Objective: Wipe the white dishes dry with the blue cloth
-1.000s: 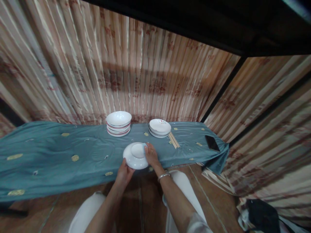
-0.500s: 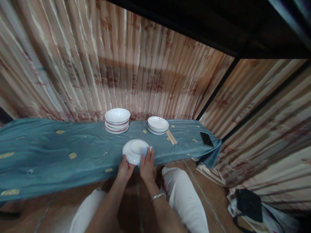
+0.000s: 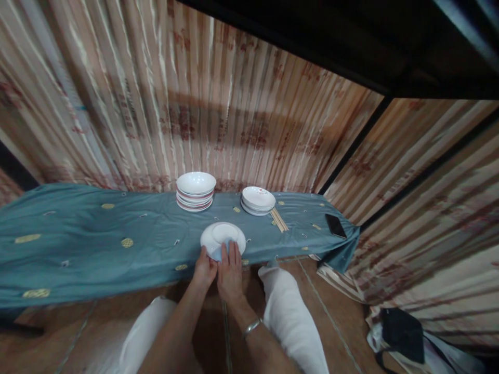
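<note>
A white plate (image 3: 211, 235) is tilted with its underside and foot ring towards me, just over the near edge of the covered table. My left hand (image 3: 203, 270) grips its lower left rim, thumb on the near side. On the plate's underside my right hand (image 3: 231, 278) presses a light blue cloth (image 3: 215, 254) under its fingers, with part of the cloth showing to the left of them. Beyond the plate stand a stack of white bowls (image 3: 196, 183) with red-banded dishes below and, to the right, a stack of white plates (image 3: 258, 198).
Wooden chopsticks (image 3: 279, 221) lie beside the right-hand stack. A dark phone (image 3: 336, 226) rests near the right end of the green tablecloth (image 3: 152, 234). Curtains (image 3: 241, 114) hang behind, and a black bag (image 3: 402, 335) is on the floor at right.
My right hand and the cloth have slid left across the plate's underside, from its right side to the lower middle. The left hand keeps its grip. The view has shifted slightly.
</note>
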`<state>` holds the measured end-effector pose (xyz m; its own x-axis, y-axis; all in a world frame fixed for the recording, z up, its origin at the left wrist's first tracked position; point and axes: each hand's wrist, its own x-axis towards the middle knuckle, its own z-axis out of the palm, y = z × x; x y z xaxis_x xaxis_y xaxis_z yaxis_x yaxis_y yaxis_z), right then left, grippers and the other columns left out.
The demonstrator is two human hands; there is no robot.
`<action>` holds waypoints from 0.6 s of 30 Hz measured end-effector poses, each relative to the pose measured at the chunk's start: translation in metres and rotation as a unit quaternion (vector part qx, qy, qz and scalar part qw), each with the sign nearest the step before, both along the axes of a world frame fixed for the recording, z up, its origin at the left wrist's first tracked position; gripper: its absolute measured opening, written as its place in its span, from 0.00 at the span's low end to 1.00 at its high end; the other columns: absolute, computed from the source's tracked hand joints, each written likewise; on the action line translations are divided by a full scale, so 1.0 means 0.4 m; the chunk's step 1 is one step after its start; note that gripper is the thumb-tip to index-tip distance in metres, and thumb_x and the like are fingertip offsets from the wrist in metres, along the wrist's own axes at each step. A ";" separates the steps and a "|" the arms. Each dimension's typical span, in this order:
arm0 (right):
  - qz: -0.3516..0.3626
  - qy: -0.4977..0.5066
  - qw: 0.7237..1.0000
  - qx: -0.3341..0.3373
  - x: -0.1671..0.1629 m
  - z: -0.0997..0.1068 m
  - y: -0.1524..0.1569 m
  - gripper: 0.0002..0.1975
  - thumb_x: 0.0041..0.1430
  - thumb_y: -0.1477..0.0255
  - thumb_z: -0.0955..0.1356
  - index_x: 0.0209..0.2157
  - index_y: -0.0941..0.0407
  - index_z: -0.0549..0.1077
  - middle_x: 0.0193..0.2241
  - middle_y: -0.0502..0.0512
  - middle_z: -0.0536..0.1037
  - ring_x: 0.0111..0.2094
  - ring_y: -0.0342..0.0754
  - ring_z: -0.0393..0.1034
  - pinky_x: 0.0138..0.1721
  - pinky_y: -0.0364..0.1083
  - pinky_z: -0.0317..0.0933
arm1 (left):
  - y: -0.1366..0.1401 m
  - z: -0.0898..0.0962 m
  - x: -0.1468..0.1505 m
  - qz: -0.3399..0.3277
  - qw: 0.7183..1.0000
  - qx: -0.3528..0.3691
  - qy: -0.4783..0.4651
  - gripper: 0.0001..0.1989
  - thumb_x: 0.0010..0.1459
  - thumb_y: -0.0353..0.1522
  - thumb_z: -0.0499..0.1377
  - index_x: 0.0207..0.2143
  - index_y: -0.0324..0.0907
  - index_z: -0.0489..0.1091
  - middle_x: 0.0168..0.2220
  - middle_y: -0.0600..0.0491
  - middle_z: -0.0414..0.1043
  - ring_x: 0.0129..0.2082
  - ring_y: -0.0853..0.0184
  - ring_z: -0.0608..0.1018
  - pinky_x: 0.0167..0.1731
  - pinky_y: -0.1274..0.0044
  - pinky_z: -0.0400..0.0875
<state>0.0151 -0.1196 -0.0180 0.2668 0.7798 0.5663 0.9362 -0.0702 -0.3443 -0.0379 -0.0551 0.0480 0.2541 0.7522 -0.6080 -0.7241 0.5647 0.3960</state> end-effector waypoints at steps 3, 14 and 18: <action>0.048 -0.037 0.998 -0.017 0.011 0.009 0.008 0.27 0.62 0.80 0.59 0.63 0.61 0.59 0.64 0.67 0.56 0.68 0.57 0.40 0.62 0.61 0.50 | -0.003 -0.001 -0.008 0.006 1.000 -0.013 -0.010 0.19 0.66 0.31 0.48 0.56 0.35 0.67 0.36 0.46 0.79 0.26 0.72 0.79 0.30 0.84 0.74; 0.291 -0.175 0.932 -0.129 0.082 0.150 0.060 0.25 0.64 0.76 0.60 0.62 0.59 0.61 0.63 0.59 0.62 0.66 0.52 0.46 0.64 0.53 0.48 | 0.013 -0.015 -0.008 0.029 0.999 -0.026 0.030 0.16 0.66 0.34 0.48 0.46 0.38 0.72 0.41 0.45 0.77 0.41 0.66 0.79 0.40 0.77 0.75; 0.322 -0.212 0.915 -0.121 0.076 0.171 0.123 0.18 0.65 0.74 0.61 0.54 0.59 0.69 0.57 0.59 0.68 0.62 0.53 0.53 0.62 0.52 0.50 | 0.019 -0.011 -0.012 0.008 1.000 -0.024 0.009 0.20 0.66 0.39 0.44 0.46 0.38 0.71 0.38 0.45 0.76 0.42 0.64 0.79 0.39 0.74 0.75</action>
